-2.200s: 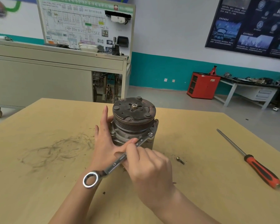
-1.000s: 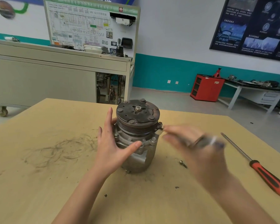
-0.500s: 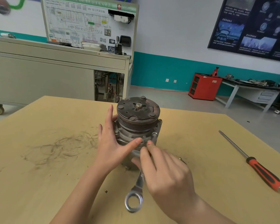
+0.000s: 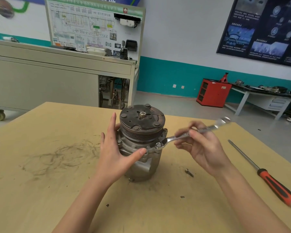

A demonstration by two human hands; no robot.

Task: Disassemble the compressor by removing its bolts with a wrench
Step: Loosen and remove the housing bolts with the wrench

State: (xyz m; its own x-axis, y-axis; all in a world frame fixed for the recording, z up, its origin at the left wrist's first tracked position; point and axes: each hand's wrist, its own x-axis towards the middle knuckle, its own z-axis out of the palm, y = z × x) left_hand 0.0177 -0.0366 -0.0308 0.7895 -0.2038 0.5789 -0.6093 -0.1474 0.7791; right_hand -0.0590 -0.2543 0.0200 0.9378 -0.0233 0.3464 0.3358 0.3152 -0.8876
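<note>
The compressor (image 4: 141, 148) blocked the middle of the surface (image 4: 49, 199), with the left hand (image 4: 114, 155) against its left flank and the wrench (image 4: 188, 134), held by the right hand (image 4: 204, 148), jutting right. A loose bolt (image 4: 189, 172) and a screwdriver (image 4: 265, 177) lay rightward; open surface stretched left and near.

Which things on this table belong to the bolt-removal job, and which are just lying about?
In use:
compressor
wrench
flange bolt in the wrench's end
left hand, steadying the compressor
right hand, holding the wrench

Lying about:
screwdriver
loose bolt
</note>
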